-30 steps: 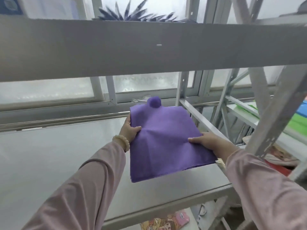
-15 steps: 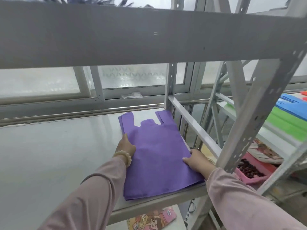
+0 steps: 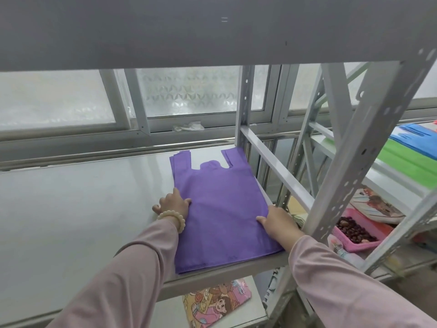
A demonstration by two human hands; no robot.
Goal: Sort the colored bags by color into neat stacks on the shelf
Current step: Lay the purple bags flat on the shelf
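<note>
A stack of purple bags (image 3: 220, 209) lies flat at the right end of the grey shelf (image 3: 71, 209), handles pointing toward the window. My left hand (image 3: 173, 204) rests against the stack's left edge, fingers bent, thumb on the fabric. My right hand (image 3: 275, 221) presses against the stack's right edge near the shelf's upright post. Both hands touch the bags from the sides without lifting them. On the neighbouring shelf unit at far right lie green bags (image 3: 411, 159) and blue bags (image 3: 416, 138).
An upper shelf board (image 3: 212, 31) hangs close overhead. A perforated metal upright (image 3: 369, 147) and a cross rail (image 3: 276, 169) stand to the right of the stack. A pink tray of dark fruit (image 3: 357, 230) sits lower right. A cartoon-printed bag (image 3: 215, 301) lies on the shelf below.
The purple bags were held tilted in the air a second ago; they came down flat onto the shelf. Both hands shifted from gripping the stack to pressing its side edges.
</note>
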